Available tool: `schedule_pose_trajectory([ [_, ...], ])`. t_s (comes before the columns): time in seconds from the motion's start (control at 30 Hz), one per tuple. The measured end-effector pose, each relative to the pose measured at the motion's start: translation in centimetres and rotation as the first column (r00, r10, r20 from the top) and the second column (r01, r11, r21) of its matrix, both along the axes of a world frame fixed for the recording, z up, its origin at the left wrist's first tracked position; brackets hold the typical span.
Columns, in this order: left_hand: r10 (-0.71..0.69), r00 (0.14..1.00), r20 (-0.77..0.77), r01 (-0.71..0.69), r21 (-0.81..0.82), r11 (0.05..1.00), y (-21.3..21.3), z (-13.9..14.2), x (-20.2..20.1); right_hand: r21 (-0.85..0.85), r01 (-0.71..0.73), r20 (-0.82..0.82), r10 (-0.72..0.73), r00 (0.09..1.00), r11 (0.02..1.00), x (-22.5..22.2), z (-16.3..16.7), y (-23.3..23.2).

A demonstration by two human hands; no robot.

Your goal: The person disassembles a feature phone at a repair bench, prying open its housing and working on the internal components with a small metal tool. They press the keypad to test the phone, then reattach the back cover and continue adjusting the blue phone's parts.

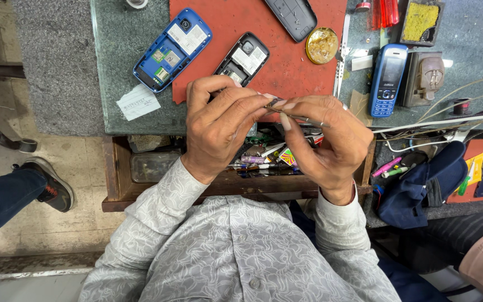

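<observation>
Both hands pinch together: left hand (219,126) and right hand (325,140) hold a small dark flat part (274,102), mostly hidden by fingertips; thin metal tweezers (308,120) lie in the right.

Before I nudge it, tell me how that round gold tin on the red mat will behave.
The round gold tin looks shallow and lies flat, so it probably slides rather than tips. Its shiny metal suggests a slippery grip. It seems light for its size.

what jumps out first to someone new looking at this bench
The left hand and right hand meet at centre, pinching a small part with thin metal tweezers. Behind them, on a red mat, lie an opened blue phone and an opened black phone.
</observation>
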State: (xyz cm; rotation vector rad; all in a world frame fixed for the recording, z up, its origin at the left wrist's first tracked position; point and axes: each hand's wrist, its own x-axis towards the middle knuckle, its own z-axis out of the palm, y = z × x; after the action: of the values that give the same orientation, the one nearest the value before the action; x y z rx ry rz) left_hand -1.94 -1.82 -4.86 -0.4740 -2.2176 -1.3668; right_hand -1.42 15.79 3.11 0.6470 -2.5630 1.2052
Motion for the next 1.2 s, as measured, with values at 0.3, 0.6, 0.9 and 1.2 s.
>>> schedule_pose_trajectory([
  [0.3,0.001,1.0,0.001,-0.001,-0.004,1.0,-0.28,0.01,0.08,0.054,-0.014,-0.028,0.016,0.999,0.998,0.02,0.4,-0.46],
  [0.6,0.003,1.0,0.001,-0.003,-0.003,1.0,-0.47,0.03,0.06,0.04,-0.006,-0.02,0.007,1.0,0.999,0.1,0.27,-0.38],
  [0.9,0.003,1.0,-0.011,-0.003,-0.001,1.0,-0.44,-0.03,0.06,0.061,0.015,-0.022,-0.014,1.0,0.998,0.23,0.31,-0.56],
  [1.2,0.007,1.0,-0.012,-0.007,-0.009,1.0,-0.49,0.18,0.12,0.008,0.027,-0.015,-0.027,1.0,1.0,0.45,-0.1,-0.36],
])
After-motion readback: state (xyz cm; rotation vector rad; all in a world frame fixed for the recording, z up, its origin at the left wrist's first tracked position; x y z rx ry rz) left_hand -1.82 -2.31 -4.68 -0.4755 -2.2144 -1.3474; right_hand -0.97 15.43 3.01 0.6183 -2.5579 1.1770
